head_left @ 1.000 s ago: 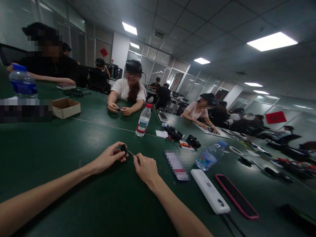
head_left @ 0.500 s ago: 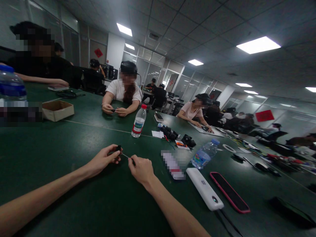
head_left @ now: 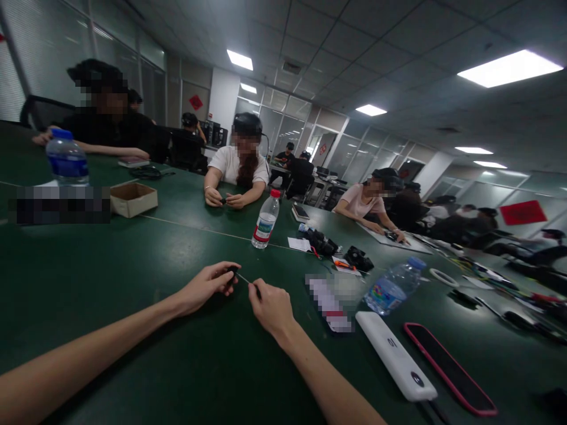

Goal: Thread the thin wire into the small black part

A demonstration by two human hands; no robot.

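Observation:
Low over the green table, my left hand (head_left: 212, 285) pinches a small black part (head_left: 233, 270) between thumb and fingers. What kind of part it is cannot be made out. My right hand (head_left: 271, 304) is closed around the dark handle of a screwdriver, mostly hidden in the fingers. The thin metal shaft of the screwdriver (head_left: 243, 277) points left to the black part, its tip at or very near it. Beyond my hands stands a clear bottle with a red cap (head_left: 264, 221).
To the right lie a water bottle (head_left: 392, 287), a white power bank (head_left: 394, 354) with a cable, and a red-edged phone (head_left: 449, 369). Black parts (head_left: 323, 242) lie farther back. An open cardboard box (head_left: 134, 202) is at the left. Several people sit around the table.
The camera view has turned left, so everything appears shifted to the right. Both hands keep their hold, and the screwdriver still points at the black part.

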